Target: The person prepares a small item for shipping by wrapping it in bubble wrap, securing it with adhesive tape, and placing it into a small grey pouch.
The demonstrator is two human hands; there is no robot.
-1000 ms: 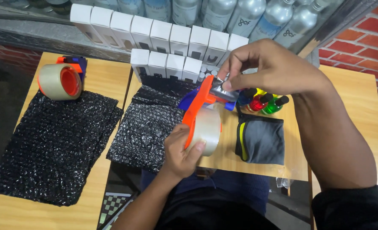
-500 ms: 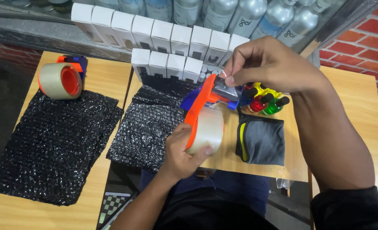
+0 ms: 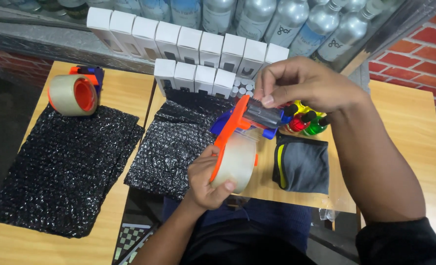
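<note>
An orange tape dispenser (image 3: 235,130) with a blue handle part and a fat roll of clear tape (image 3: 235,164) is held up in the air over the near edge of the middle worktop (image 3: 262,184), tilted so its head points up and away from the person. The roll looks pale and glossy, and the orange frame runs along its left side up to a dark roller at the top. The left hand (image 3: 205,179) comes up from below and cups the roll, its grip closed around it with the thumb lying across the lower face of the tape. The right hand (image 3: 301,86) reaches in from the right, forearm slanting across the view, its fingertips (image 3: 266,98) pinched together at the dispenser's dark head; whether they have hold of a tape end cannot be told. Just behind the dispenser stand small bottles with coloured liquid (image 3: 304,120), red, yellow and green, and just to its right lies a folded grey cloth (image 3: 301,164). A sheet of black bubble wrap (image 3: 174,142) lies to the left on the same worktop, with white boxes (image 3: 193,76) in rows beyond it. On the left worktop a second tape dispenser (image 3: 75,93) sits at the top of a larger black bubble wrap sheet (image 3: 61,167). Silver bottles (image 3: 286,22) line the back.
</note>
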